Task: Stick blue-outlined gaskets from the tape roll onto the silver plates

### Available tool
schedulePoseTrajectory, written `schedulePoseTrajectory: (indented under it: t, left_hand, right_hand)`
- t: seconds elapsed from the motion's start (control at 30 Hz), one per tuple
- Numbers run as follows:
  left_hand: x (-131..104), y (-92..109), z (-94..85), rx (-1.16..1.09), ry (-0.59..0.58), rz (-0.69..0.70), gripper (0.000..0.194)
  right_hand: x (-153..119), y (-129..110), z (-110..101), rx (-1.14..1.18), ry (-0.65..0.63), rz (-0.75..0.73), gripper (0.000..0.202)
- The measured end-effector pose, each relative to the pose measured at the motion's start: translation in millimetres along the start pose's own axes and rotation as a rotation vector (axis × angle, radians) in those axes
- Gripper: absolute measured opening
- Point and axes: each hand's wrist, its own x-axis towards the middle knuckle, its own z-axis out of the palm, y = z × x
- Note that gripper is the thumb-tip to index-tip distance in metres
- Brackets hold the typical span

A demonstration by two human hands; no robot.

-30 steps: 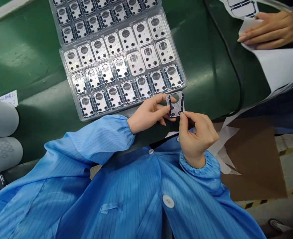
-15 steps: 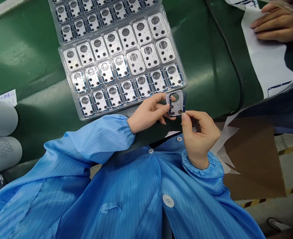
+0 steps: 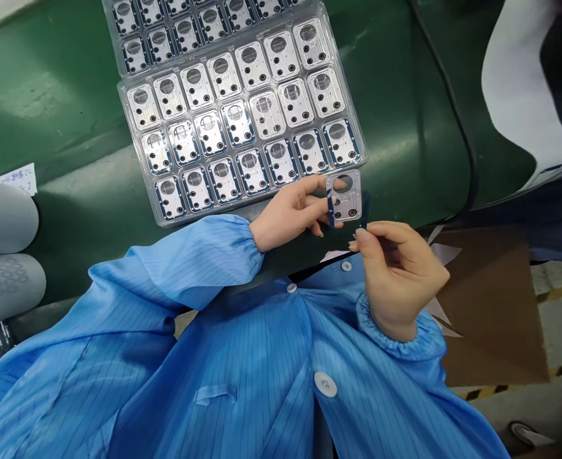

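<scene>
My left hand (image 3: pixel 290 213) grips a small silver plate (image 3: pixel 348 207) by its left side. The plate has a large round opening and small dark holes, and a strip of blue film lies along its left edge. At its lower right, my right hand (image 3: pixel 403 274) pinches a dark blue film strip (image 3: pixel 366 207), which stands away from the plate's right edge. Behind my left hand lies a clear plastic tray (image 3: pixel 136 159) filled with rows of similar silver plates, many with blue film at their edges.
A second tray of plates (image 3: pixel 185 35) lies beyond the first. On the green table (image 3: pixel 386 76) are a black cable (image 3: pixel 453 108), a curling white sheet (image 3: pixel 505 76) and a paper label (image 3: pixel 20 178). Grey cylinders (image 3: pixel 6 290) stand at left. Brown cardboard (image 3: pixel 496 312) lies below right.
My right hand has moved right and down, pulling the blue film strip away from the plate's right edge. The co-worker's hand at upper right has left the view, and the white sheet has shifted.
</scene>
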Motion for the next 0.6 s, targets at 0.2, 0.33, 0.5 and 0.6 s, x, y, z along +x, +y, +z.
schedulePoseTrajectory:
  t: [0.2, 0.33, 0.5, 0.6]
  left_hand:
    - [1.1, 0.7, -1.0, -0.029, -0.063, -0.042, 0.046]
    - [1.2, -0.2, -0.3, -0.054, -0.046, -0.039, 0.042]
    - [1.4, 0.9, 0.6, -0.06, -0.041, -0.048, 0.036]
    - [1.7, 0.6, 0.3, -0.061, -0.048, -0.047, 0.036]
  right_hand:
    - [7.5, 16.4, 3.1, 0.115, -0.011, 0.21, 0.013]
    - [10.2, 18.4, 5.0, 0.147, -0.013, 0.232, 0.014]
    - [10.7, 18.1, 6.3, 0.121, -0.001, 0.237, 0.018]
    - [10.7, 17.7, 6.7, 0.118, 0.0, 0.237, 0.018]
